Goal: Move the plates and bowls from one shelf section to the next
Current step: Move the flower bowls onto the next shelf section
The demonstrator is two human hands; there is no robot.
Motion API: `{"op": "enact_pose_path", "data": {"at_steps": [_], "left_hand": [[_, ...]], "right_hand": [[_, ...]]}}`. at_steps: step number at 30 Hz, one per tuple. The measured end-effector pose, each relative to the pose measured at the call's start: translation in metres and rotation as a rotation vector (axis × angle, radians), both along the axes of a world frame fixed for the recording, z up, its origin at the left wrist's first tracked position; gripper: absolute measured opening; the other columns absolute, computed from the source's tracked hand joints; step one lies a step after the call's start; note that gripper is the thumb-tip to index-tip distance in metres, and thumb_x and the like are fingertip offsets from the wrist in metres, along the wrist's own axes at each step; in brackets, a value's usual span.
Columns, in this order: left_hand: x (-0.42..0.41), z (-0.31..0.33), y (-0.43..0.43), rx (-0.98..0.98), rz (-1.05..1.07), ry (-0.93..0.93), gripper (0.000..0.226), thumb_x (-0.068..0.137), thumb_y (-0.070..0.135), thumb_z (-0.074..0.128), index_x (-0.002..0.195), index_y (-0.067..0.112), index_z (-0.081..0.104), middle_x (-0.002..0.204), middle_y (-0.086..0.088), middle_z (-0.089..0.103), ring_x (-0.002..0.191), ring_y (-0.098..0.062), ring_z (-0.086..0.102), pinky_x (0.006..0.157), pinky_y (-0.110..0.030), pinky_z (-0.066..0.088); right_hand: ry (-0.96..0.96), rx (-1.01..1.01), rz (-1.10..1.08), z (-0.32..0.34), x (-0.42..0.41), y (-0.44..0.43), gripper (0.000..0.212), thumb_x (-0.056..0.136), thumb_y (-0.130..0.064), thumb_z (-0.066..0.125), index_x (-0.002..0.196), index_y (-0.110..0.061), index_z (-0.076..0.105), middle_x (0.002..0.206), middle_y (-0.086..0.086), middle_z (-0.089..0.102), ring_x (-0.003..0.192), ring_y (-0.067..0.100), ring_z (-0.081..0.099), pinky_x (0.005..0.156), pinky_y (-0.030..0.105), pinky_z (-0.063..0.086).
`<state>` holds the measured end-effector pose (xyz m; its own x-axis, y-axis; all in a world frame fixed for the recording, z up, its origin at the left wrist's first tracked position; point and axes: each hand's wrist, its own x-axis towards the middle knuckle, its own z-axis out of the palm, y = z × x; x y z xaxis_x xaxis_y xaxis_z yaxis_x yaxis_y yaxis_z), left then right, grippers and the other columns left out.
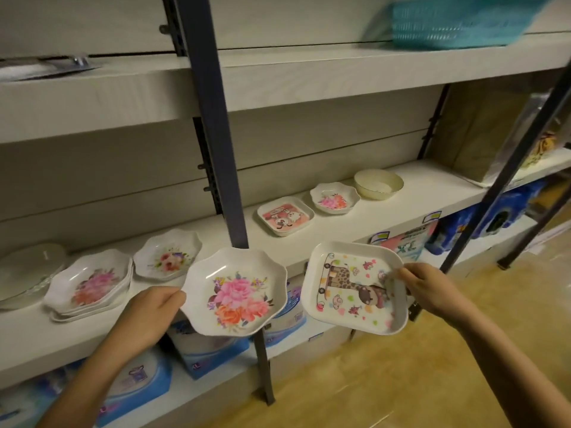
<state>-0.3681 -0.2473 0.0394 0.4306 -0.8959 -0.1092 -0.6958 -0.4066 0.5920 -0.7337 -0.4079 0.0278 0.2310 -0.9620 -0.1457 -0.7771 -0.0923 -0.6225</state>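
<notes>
Two plates [234,291] pinched between fingers [173,293].

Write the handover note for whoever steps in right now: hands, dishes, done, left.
Left hand: holds the scalloped flower plate by its left rim, in front of the shelf post.
Right hand: holds the square giraffe plate by its right rim, off the shelf.
Right section: square cartoon plate, small flower dish and cream bowl apparently already placed.
Left section, still to move: stack of flower plates, single flower plate, clear glass dish.
Next: probably set both held plates down in the right section.
</notes>
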Motion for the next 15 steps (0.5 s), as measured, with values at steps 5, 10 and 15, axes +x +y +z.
{"op": "enact_pose_path", "data": {"at_steps": [5, 10, 15], "left_hand": [[-0.024, -0.003, -0.016, 0.017, -0.008, -0.001, 0.032, 0.088, 0.011, 0.045, 0.058, 0.012, 0.036, 0.06, -0.009, 0.043, 0.06, -0.019, 0.04, 0.061, -0.03, 0.029], [-0.049, -0.009, -0.047, 0.011, 0.053, 0.017, 0.032, 0.088, 0.012, 0.046, 0.057, 0.009, 0.041, 0.06, -0.012, 0.047, 0.059, -0.023, 0.042, 0.059, -0.034, 0.035], [-0.077, -0.013, -0.089, 0.027, 0.111, 0.0, 0.031, 0.092, 0.018, 0.044, 0.065, 0.009, 0.056, 0.069, -0.007, 0.061, 0.069, -0.02, 0.058, 0.068, -0.035, 0.047]], "right_hand": [[-0.028, -0.005, -0.008, -0.003, -0.012, -0.037, 0.042, 0.095, -0.027, 0.043, 0.09, 0.009, 0.066, 0.09, 0.023, 0.07, 0.085, 0.039, 0.063, 0.083, 0.057, 0.05], [-0.05, 0.006, 0.053, -0.01, -0.013, -0.09, 0.042, 0.095, -0.024, 0.042, 0.092, 0.012, 0.062, 0.096, 0.027, 0.067, 0.091, 0.043, 0.062, 0.086, 0.06, 0.047], [-0.008, 0.05, 0.144, -0.009, 0.003, -0.155, 0.042, 0.097, -0.027, 0.041, 0.097, 0.007, 0.065, 0.098, 0.023, 0.069, 0.093, 0.038, 0.064, 0.09, 0.053, 0.05]]}}
